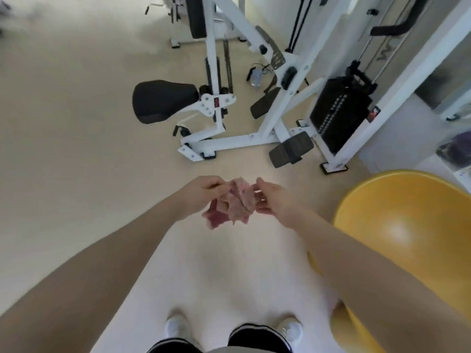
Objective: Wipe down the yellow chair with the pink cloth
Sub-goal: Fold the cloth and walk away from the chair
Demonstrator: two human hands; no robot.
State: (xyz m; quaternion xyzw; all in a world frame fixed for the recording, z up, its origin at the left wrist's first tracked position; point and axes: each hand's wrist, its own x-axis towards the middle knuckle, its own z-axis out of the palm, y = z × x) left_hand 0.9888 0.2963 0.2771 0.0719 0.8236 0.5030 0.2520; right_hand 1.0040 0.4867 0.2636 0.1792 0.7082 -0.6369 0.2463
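A crumpled pink cloth (234, 202) hangs in the air in front of me, held from both sides. My left hand (201, 191) pinches its left edge and my right hand (275, 200) pinches its right edge. The yellow chair (407, 225), a rounded glossy shell, stands on the floor to my right, about an arm's width from the cloth. My right forearm crosses over the chair's left rim. Neither hand touches the chair.
A white gym machine (254, 141) with a black seat (163, 100), foot pedals and a weight stack (341, 110) stands just ahead. Beige floor spreads to the left. My white shoes (178, 327) show at the bottom edge.
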